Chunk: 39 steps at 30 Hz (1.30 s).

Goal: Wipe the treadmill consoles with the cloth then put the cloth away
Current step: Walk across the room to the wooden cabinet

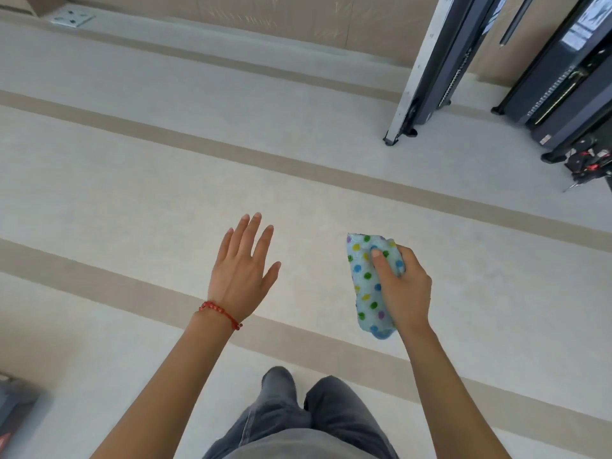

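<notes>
My right hand (402,286) grips one folded, pale blue cloth dotted with green, blue, yellow and purple spots (369,283); my thumb lies across its front and my fingers curl round its far side, so the cloth hangs lengthwise beside my palm, in the air above the floor. My left hand (243,273) holds nothing: its four fingers and thumb are straight and slightly spread, palm down, well apart from the cloth. One red beaded bracelet (220,312) circles my left wrist. Below me I see my two legs in grey trousers (308,415) over a pale floor crossed by tan stripes (185,144). At the upper right stand two dark machines on the floor: a tall dark frame with a silver edge (427,77) and, beside it, a dark grey base (559,91). Their consoles are out of view. One blurred grey and red object (15,409) sits at the lower left edge.
</notes>
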### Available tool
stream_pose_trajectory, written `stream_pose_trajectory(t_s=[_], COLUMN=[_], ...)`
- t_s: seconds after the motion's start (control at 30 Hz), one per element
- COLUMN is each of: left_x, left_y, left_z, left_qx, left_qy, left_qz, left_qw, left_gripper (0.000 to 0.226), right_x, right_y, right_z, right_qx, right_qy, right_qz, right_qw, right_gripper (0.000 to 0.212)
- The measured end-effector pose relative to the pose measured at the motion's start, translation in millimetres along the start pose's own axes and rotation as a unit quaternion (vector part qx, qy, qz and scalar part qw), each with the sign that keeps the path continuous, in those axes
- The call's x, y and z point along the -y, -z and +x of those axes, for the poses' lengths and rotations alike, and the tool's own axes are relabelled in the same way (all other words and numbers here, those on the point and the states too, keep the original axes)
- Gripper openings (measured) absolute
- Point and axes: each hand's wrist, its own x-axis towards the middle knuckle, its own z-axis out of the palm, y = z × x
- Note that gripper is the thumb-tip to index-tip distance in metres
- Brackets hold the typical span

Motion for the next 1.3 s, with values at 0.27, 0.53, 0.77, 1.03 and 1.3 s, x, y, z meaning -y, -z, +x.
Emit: stream_pose_trajectory(t_s=[0.27,0.53,0.77,1.03,1.3], left_x=[88,193,296,411,562], left_y=[-8,-46,-43,-27,-17], left_z=[78,152,200,188,156], left_qx=[0.009,0.005,-0.012,-0.028,-0.021], left_qy=[0.076,0.163,0.274,0.418,0.505], left_qz=[0.002,0.02,0.048,0.083,0.103], left_qw=[0.997,0.986,0.96,0.904,0.857], left_gripper=[0.056,0.056,0.056,0.057,0.057], right_x=[66,136,234,326,408], right_y=[-93,-222,-353,-505,-671], right_z=[85,194,265,253,200], right_qx=[0.069,0.156,0.262,0.394,0.47], right_qy=[0.029,0.081,0.154,0.234,0.281], right_qz=[-0.014,-0.028,-0.042,-0.065,-0.075], right_qw=[0.997,0.984,0.952,0.887,0.833], right_gripper=[0.033,0.031,0.028,0.027,0.031])
